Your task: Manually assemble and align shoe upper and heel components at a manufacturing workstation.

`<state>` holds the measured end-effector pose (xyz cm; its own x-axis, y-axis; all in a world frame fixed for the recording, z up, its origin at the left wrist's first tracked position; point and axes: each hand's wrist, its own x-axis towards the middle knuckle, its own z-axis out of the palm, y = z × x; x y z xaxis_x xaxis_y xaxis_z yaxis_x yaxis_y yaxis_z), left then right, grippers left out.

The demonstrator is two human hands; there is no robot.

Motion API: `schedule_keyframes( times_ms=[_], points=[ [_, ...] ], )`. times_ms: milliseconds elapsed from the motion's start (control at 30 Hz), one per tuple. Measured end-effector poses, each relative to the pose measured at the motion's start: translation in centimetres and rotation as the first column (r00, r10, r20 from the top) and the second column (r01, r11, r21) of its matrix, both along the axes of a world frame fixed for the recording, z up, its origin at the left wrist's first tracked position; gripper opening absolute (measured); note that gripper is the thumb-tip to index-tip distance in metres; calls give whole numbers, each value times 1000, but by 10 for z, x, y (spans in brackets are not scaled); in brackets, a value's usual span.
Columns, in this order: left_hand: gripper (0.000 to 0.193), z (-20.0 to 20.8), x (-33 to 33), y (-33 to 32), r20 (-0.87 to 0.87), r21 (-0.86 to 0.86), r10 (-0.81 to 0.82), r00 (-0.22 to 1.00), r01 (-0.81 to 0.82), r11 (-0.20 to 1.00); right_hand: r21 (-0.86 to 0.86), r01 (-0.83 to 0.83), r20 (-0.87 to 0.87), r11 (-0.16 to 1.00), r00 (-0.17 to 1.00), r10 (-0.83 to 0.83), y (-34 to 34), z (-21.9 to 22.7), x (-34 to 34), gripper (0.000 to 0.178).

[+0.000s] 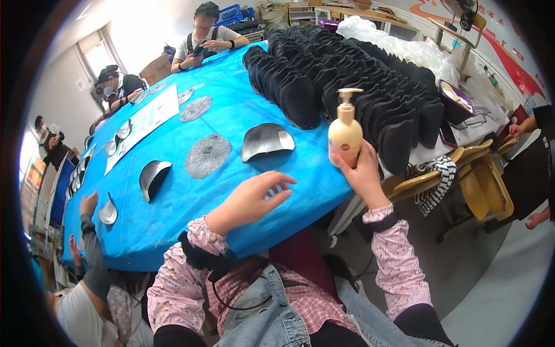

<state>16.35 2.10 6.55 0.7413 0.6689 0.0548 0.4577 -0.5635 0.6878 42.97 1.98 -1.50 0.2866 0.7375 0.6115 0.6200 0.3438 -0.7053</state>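
Note:
My right hand (365,178) is wrapped round a cream-coloured pump bottle (346,136), upright at the table's right edge. Over the near edge of the blue-covered table (231,228) hovers my left hand (253,198), fingers stretched and nothing in them. Just beyond it sits a curved dark shell with a shiny inner face (267,142), and beside that lies a grey felt oval (208,156). Another curved shell (154,179) rests further left. Rows of black curved pads (298,95) are stacked behind the bottle.
A white sheet (147,124) with small shells lies to the left. Another felt oval (196,109) is farther back. Yellow chairs (480,182) and a striped cloth (436,182) are on the right. A co-worker's gloved arm (92,243) reaches in at left; other people sit around the table.

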Motion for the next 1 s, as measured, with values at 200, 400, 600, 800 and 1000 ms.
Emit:
schedule_keyframes(
  times_ms=[200,400,600,800,1000],
  points=[
    [52,42,50,8,248,443,-186,951,59,894,-119,159,313,980,943,-115,3,4,0,73],
    [58,54,106,44,187,750,-181,966,-21,661,419,-332,-739,845,417,530,-24,58,-13,70],
    [48,40,135,53,79,847,-138,987,6,531,540,-348,-838,767,-137,528,15,90,12,85],
    [50,35,131,47,125,848,-120,985,-43,529,524,-413,-851,744,-279,444,14,97,14,74],
    [58,36,129,48,143,802,-131,981,-37,596,507,-421,-861,752,-272,429,11,100,9,68]
  ],
)
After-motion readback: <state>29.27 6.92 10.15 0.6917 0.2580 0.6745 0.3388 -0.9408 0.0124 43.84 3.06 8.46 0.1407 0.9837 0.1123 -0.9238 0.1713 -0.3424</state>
